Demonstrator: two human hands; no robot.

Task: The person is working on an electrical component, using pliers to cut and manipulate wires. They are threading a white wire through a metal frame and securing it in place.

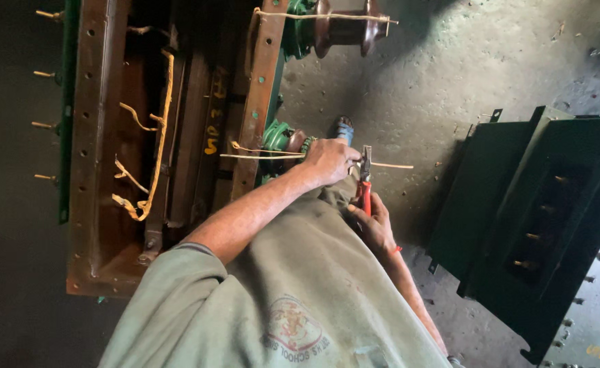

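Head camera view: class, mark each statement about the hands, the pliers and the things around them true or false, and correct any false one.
1. The right hand holds pliers with red handles. True.
2. The left hand grips a hammer. False: it holds a thin pale wire that runs sideways past the pliers.
3. The pliers' tip meets the wire just beside the left hand. True.
4. A green metal casing lies on the floor on the right of the picture. True.
5. The person wears a bright blue shirt. False: the shirt is a faded green.
6. The brown frame on the left of the picture has no wires on it. False: yellowish strands hang across it.
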